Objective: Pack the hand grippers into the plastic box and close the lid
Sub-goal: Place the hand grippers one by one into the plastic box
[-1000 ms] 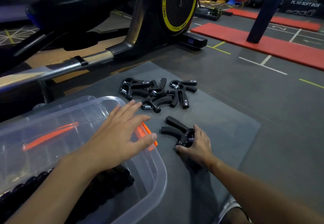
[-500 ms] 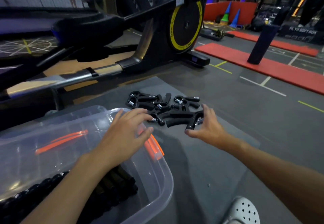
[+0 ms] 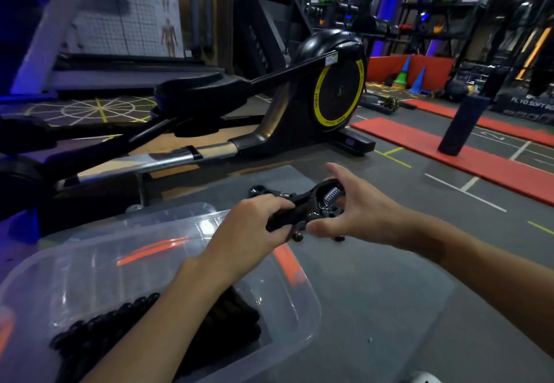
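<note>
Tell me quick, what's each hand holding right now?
Left hand: grips the black hand gripper by its handles.
Right hand: holds the hand gripper's spring end.

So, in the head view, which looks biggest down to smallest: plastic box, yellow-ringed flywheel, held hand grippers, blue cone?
1. plastic box, nearest the camera, which inflates it
2. yellow-ringed flywheel
3. hand grippers
4. blue cone, far away
</note>
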Demonstrator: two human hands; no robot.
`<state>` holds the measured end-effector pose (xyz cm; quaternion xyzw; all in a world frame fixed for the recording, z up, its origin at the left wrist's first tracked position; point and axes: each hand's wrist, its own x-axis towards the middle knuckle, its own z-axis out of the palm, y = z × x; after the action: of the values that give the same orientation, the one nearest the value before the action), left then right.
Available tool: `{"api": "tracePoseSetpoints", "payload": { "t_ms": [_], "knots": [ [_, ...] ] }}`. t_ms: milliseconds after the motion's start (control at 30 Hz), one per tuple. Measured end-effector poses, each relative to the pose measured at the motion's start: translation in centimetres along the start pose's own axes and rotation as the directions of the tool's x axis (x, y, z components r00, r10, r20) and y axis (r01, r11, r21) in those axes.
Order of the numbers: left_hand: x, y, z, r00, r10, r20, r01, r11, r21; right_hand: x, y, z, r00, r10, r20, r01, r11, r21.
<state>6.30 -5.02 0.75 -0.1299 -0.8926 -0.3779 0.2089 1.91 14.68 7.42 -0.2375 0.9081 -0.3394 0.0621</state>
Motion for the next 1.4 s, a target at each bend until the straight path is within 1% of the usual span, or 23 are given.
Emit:
{"api": "tracePoseSetpoints", "payload": {
  "t_ms": [100,200,300,367,500,567,633,667,733,767,833,867,900,933,1000,1100,1200,1333,1400],
  "knots": [
    [-1.0,0.1,-1.0,0.996,-0.071,-0.048,0.066,0.994,-0.088,0.3,-0.8,0.4,1.0,-0.013,0.015,0.01,0.981,0.194],
    [-1.5,0.5,-1.7,0.985,-0.159,-0.063,0.142,0.965,-0.22,1.0,-1.1,0.9,0.998,-0.061,-0.019,0.064,0.924,0.378],
    [-1.5,0.9,-2.0,0.984,-0.154,-0.095,0.125,0.957,-0.261,1.7,-1.3,1.8,0.994,-0.056,-0.093,0.094,0.869,0.486],
    [-1.5,0.8,-2.1,0.984,-0.144,-0.101,0.114,0.96,-0.255,2.2,-1.6,2.4,0.992,-0.051,-0.112,0.101,0.861,0.498],
    [-1.4,0.5,-2.3,0.987,-0.102,-0.125,0.068,0.966,-0.25,3.1,-1.6,3.0,0.998,-0.033,-0.057,0.057,0.871,0.488],
    [-1.5,0.3,-2.5,0.993,-0.075,-0.093,0.049,0.964,-0.26,3.3,-1.3,3.2,1.0,-0.019,-0.008,0.021,0.879,0.476],
    [-1.4,-0.2,-2.8,0.997,-0.074,-0.019,0.066,0.954,-0.294,3.5,-1.0,3.7,0.999,0.0,0.041,-0.02,0.88,0.474],
    [-1.3,-0.5,-2.9,0.997,-0.076,0.006,0.074,0.951,-0.3,3.5,-0.9,4.1,0.999,0.012,0.052,-0.036,0.875,0.482],
    [-1.2,-1.2,-2.8,0.996,-0.093,0.0,0.088,0.95,-0.3,3.6,-0.6,5.2,0.998,0.046,0.033,-0.056,0.86,0.507],
    [-1.3,-1.5,-2.7,0.994,-0.106,-0.02,0.095,0.947,-0.306,3.5,-0.4,6.0,0.999,0.05,0.009,-0.048,0.871,0.489],
    [-1.6,-2.4,-2.2,0.988,-0.143,-0.06,0.118,0.946,-0.303,3.0,0.2,7.6,0.999,0.03,-0.032,-0.018,0.943,0.333],
    [-1.8,-3.0,-1.9,0.982,-0.172,-0.077,0.143,0.948,-0.285,2.7,0.6,8.5,0.999,0.026,-0.031,-0.018,0.97,0.242],
    [-2.1,-3.7,-1.4,0.975,-0.202,-0.095,0.173,0.953,-0.25,2.3,1.0,9.4,0.999,0.043,-0.012,-0.04,0.982,0.187],
    [-2.3,-4.5,-0.9,0.967,-0.228,-0.117,0.202,0.959,-0.201,1.9,1.6,10.3,0.998,0.06,0.015,-0.062,0.984,0.165],
    [-2.7,-6.3,0.3,0.955,-0.264,-0.138,0.25,0.962,-0.108,1.5,2.7,12.0,0.998,0.05,0.045,-0.055,0.989,0.136],
    [-3.2,-8.5,2.0,0.935,-0.341,-0.095,0.334,0.939,-0.076,1.2,4.1,13.8,0.999,-0.012,0.03,0.01,0.999,0.05],
    [-3.4,-10.2,3.4,0.919,-0.387,-0.079,0.387,0.922,-0.011,1.0,4.5,14.3,0.999,-0.042,0.025,0.042,0.999,-0.01],
    [-3.3,-11.8,4.7,0.898,-0.435,-0.072,0.44,0.893,0.093,1.0,4.5,14.2,0.998,-0.034,0.045,0.037,0.998,-0.059],
    [-3.4,-12.6,5.1,0.883,-0.467,-0.04,0.469,0.875,0.123,0.9,4.4,14.1,0.998,-0.049,0.035,0.051,0.997,-0.062]
  ]
}}
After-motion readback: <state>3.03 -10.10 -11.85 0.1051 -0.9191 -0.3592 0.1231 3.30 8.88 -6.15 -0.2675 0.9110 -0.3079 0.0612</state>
